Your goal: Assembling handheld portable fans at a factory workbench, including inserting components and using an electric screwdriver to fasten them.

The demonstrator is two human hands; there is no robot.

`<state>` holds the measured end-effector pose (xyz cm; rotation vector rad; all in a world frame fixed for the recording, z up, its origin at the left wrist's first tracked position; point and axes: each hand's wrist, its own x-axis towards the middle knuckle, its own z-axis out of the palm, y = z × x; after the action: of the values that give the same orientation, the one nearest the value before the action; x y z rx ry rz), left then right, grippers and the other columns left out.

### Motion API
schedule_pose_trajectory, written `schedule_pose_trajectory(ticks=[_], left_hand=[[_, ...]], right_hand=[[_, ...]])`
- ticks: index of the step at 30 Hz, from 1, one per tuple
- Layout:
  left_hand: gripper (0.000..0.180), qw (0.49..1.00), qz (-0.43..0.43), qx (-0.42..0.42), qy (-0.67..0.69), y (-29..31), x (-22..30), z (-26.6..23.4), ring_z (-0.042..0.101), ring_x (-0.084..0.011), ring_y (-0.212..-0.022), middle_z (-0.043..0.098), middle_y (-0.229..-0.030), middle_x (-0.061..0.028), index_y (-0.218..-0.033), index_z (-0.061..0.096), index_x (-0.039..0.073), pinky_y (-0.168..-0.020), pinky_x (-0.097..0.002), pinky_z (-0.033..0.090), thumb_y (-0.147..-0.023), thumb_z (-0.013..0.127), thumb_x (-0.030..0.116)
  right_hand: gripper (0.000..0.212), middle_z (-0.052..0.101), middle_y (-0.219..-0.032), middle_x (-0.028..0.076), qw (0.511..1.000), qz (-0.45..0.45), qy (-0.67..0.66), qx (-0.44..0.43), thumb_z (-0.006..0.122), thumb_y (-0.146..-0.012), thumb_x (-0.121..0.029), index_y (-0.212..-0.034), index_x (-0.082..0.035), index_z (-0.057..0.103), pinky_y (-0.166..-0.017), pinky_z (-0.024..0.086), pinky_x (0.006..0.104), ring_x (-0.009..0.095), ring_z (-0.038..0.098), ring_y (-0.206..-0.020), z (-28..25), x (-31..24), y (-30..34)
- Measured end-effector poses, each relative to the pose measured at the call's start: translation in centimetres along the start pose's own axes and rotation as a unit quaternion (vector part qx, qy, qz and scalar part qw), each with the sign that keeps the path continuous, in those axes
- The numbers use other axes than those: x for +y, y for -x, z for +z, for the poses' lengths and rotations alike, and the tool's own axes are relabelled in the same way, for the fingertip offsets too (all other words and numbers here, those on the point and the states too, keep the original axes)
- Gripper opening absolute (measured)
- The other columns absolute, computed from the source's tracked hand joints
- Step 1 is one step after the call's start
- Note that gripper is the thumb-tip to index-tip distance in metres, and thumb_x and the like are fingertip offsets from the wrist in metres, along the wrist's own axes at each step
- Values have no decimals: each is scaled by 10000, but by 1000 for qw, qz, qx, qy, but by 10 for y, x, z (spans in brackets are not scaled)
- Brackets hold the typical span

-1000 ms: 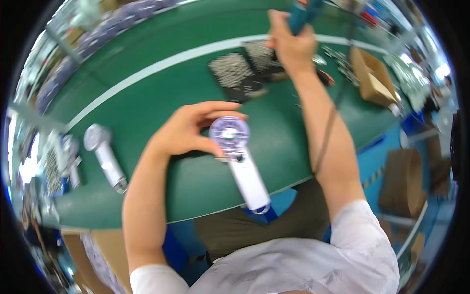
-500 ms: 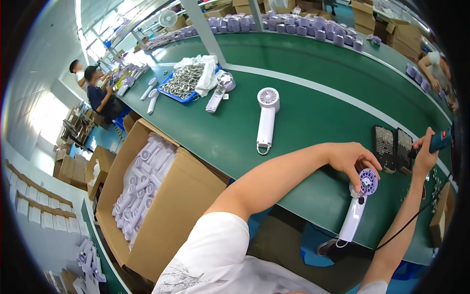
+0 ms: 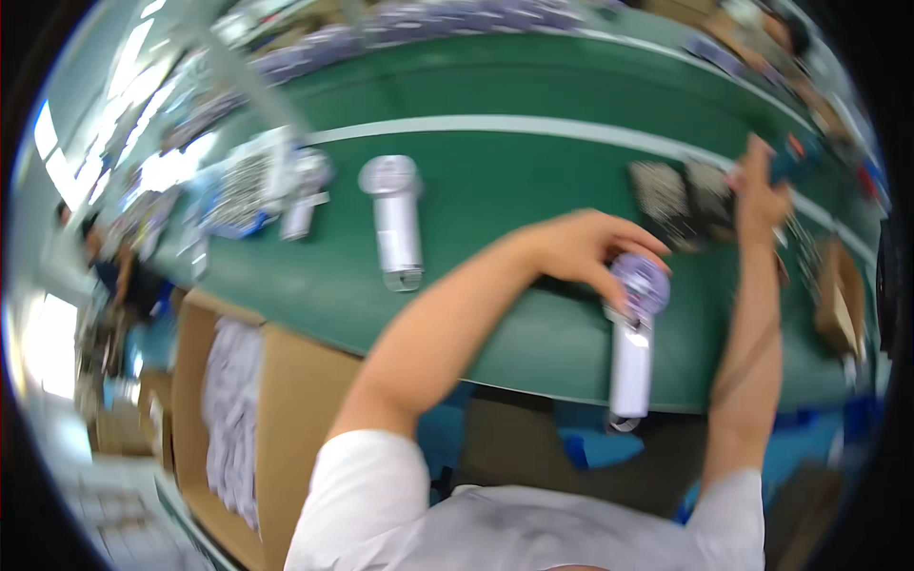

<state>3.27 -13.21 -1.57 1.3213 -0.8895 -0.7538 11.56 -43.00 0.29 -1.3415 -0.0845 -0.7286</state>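
The left hand (image 3: 583, 249) is clamped, thumb and fingers, on the round, purple, spoked plastic head of a white-handled fan (image 3: 632, 350). The fan lies at the near edge of the green counter (image 3: 505, 186), its long axis running almost straight toward the person: head away, handle end with its metal loop at the edge. The right hand (image 3: 762, 198), blurred, is closed around a teal-blue power tool (image 3: 798, 158). Between the hands, farther back, sit two black trays of small metal pieces (image 3: 659, 195). Well left, a second pale lilac fan (image 3: 395, 228) also points its head away.
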Motion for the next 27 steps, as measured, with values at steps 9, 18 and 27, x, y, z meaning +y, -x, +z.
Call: schedule_pose_trajectory(ticks=[9,18,27], left_hand=[[1038,997,-56,54,13,6,7,1,598,-235,-1259,625,-1366,-194,-1466,454,-40,-1123,-385,438,-577,974,88],[1051,998,-37,48,5,2,6,4,610,-238,-1244,620,-1367,-199,-1486,418,-45,-1122,-383,442,-604,967,115],[963,1000,3,27,10,5,0,-1,598,-242,-1263,622,-1364,-204,-1490,412,-20,-1127,-404,435,-676,923,34]], right_hand=[[209,584,-572,30,994,-104,-8,31,684,-984,-211,-923,-24,615,-451,453,263,118,573,-463,34,-55,23],[326,516,-568,50,987,-72,-142,2,629,-1020,-288,-848,-15,586,-445,472,340,176,528,-427,57,-120,62],[206,560,-591,51,984,18,-149,-98,630,-1020,-168,-974,31,599,-448,466,313,147,533,-445,82,-150,125]])
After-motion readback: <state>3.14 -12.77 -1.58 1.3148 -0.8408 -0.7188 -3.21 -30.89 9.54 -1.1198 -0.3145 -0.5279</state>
